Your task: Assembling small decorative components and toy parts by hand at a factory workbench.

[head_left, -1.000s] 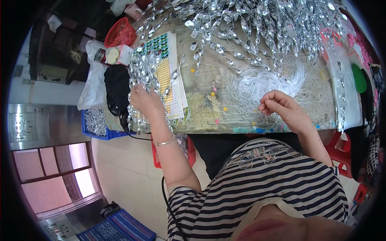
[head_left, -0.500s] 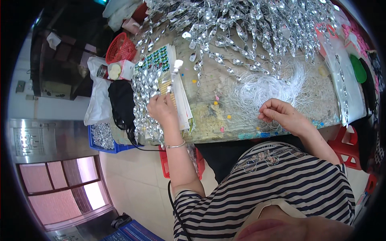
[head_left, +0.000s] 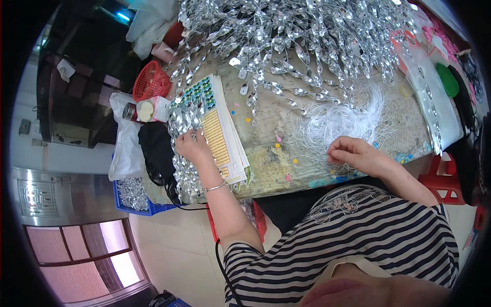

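My left hand lies over a heap of shiny silver strands on the table's left side. Its fingers are bent together, with a bit of silver strand showing at the tips. Right beside it are paper sheets with rows of yellow strips and a sheet of blue-green gems. My right hand hovers at the near edge of a tangle of fine white threads. Thumb and forefinger are pinched together; whatever they hold is too small to make out.
A large mass of silver leaf-shaped strands covers the far side of the worn table. A red basket, a black cloth and a white plastic bag sit left. Clear plastic sleeves and a red stool are right.
My left hand has moved left and slightly nearer, off the paper onto the silver heap. The silver piece above its fingers no longer lies across the sheets. My right hand stays pinched by the threads.
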`<state>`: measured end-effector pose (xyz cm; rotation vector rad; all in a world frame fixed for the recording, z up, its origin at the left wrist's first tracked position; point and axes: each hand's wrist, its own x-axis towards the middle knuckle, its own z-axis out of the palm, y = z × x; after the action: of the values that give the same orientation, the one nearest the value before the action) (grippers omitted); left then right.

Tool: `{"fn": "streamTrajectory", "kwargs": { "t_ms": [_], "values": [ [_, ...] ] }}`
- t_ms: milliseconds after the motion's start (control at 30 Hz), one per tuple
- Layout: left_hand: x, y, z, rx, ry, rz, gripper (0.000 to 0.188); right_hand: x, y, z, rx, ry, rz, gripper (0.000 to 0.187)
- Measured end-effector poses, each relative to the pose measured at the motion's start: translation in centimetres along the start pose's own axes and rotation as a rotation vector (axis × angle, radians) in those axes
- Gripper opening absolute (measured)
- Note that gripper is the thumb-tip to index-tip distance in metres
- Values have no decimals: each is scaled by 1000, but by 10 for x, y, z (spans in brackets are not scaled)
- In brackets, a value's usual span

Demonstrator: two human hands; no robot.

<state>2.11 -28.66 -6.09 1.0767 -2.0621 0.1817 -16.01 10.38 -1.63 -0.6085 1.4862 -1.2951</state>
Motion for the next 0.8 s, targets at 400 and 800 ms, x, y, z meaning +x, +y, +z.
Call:
{"fn": "streamTrajectory", "kwargs": {
  "t_ms": [400, 800],
  "values": [
    [-43, 61, -56, -180, 71, 51, 15, 137, -8, 14, -907, 444, -838, 30],
    [-89, 120, -82, -949, -356, -345, 25, 131, -53, 12, -678, 372, -719, 22]
  ]
}}
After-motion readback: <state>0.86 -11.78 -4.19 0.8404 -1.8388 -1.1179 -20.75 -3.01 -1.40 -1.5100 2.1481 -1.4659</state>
